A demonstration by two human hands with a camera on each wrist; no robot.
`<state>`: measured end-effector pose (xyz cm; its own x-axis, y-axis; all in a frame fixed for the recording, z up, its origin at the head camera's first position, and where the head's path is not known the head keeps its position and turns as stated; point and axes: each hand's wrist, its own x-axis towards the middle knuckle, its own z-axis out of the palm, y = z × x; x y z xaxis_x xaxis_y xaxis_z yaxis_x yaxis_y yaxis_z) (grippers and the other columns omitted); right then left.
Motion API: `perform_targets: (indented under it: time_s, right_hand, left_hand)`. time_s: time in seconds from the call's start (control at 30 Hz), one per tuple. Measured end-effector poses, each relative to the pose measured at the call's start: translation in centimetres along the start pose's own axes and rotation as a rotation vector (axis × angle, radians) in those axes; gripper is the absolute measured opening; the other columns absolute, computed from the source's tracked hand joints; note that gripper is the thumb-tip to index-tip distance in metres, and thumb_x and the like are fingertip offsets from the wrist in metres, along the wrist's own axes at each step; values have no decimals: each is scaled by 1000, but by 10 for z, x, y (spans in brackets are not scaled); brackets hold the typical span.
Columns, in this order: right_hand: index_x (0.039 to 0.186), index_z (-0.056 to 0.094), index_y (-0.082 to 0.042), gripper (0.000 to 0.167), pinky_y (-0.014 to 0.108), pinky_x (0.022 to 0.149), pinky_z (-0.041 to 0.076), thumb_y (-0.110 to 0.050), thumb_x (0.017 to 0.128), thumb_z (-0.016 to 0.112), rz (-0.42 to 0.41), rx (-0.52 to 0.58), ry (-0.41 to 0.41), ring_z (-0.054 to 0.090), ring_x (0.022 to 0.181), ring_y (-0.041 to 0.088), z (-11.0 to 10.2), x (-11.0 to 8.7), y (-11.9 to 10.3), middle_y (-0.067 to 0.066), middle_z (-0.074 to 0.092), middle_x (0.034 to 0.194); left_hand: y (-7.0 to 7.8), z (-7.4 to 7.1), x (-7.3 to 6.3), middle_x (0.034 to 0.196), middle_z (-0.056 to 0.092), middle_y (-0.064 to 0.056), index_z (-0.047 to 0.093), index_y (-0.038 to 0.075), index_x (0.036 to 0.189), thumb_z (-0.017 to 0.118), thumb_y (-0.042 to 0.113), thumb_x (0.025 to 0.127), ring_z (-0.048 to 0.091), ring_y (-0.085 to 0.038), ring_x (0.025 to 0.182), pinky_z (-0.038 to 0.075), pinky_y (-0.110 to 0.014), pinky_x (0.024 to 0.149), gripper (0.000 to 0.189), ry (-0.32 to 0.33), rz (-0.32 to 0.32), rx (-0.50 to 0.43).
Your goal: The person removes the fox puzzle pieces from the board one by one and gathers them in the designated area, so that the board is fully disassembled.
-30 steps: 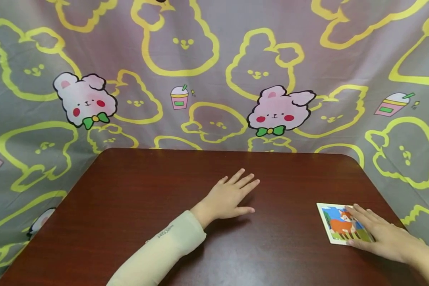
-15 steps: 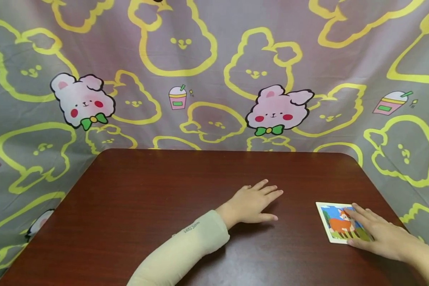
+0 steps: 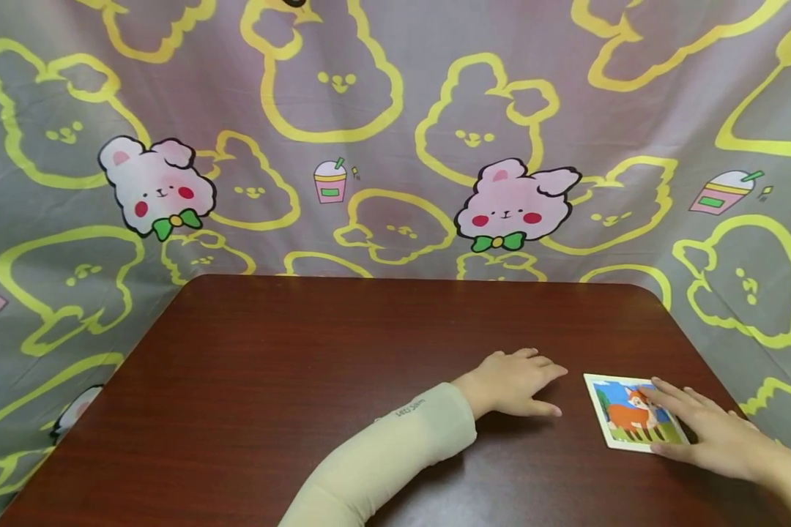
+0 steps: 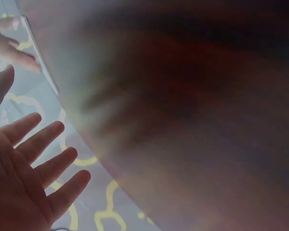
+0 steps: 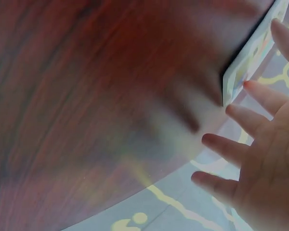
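A square picture puzzle (image 3: 622, 421) with a white border and an orange fox or deer on it lies flat at the right of the table. Over its right side is my right hand (image 3: 721, 435), fingers spread and fairly straight; in the right wrist view the thumb and nearest fingertips (image 5: 249, 85) are at the puzzle's edge. My left hand (image 3: 517, 384) hovers just left of the puzzle, apart from it, with spread fingers and nothing held. The left wrist view has its open palm (image 4: 19, 187) facing the table, and the puzzle (image 4: 41, 57) edge-on beyond.
The dark brown table (image 3: 270, 380) has rounded far corners. Behind and beside it hangs a grey curtain (image 3: 395, 88) printed with yellow outlines and white rabbits. A pale sleeve (image 3: 395, 446) covers my left forearm, which crosses the table's near middle.
My left hand has moved steadily right across the table, from near the middle to close beside the puzzle. The right hand and the puzzle have stayed nearly in place.
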<state>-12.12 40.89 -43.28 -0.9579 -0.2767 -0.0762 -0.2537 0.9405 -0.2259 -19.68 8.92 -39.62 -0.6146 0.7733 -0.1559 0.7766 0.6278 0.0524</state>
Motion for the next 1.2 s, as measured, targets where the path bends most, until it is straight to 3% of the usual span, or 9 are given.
perform_targets:
  time_s: [0.23, 0.53, 0.87, 1.2]
  right_hand:
    - [147, 31, 5, 93, 79, 100, 12, -28, 76, 82, -10, 199, -7, 21, 125, 74, -3, 5, 11, 46, 29, 144]
    - [143, 35, 10, 89, 79, 94, 21, -24, 76, 82, 26, 217, -63, 21, 122, 77, -6, 10, 15, 50, 27, 141]
    - [146, 30, 9, 95, 79, 93, 19, -20, 73, 84, -11, 235, -65, 20, 121, 78, -2, 9, 22, 49, 26, 143]
    - [145, 34, 4, 95, 77, 92, 24, -24, 71, 86, -7, 192, -55, 25, 121, 75, -4, 10, 17, 47, 30, 143]
  left_hand:
    - [18, 0, 26, 154, 35, 25, 30, 45, 152, 49, 69, 92, 31, -2, 145, 42, -34, 107, 67, -51, -25, -44]
    - [39, 3, 49, 149, 36, 31, 32, 49, 149, 56, 68, 88, 38, 3, 136, 45, -32, 99, 68, -96, -94, -71]
    - [46, 5, 55, 143, 40, 31, 39, 50, 144, 61, 72, 82, 42, -1, 126, 47, -33, 91, 68, -73, -144, -44]
    - [47, 6, 59, 132, 46, 27, 47, 48, 138, 67, 72, 77, 45, -2, 115, 47, -31, 86, 69, -38, -134, 18]
